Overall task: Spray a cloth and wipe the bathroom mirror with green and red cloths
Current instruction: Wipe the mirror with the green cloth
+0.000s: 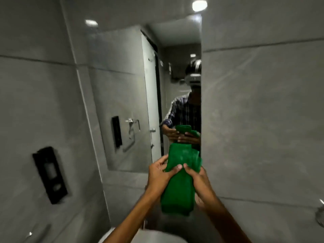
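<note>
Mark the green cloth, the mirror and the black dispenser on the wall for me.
green cloth (177, 193), head view, middle of the folded fabric between the hands
mirror (121, 102), head view, bare glass left of the reflected door
black dispenser (50, 174), head view, centre of its front face

The cloth (177, 188) is plain bright green; the wall tiles (263, 120) are mottled pale grey; the dispenser (50, 174) on the left wall is black; the shirt (182, 111) reflected in the mirror (122, 102) is checked blue and white; the basin (157, 237) is white.
</note>
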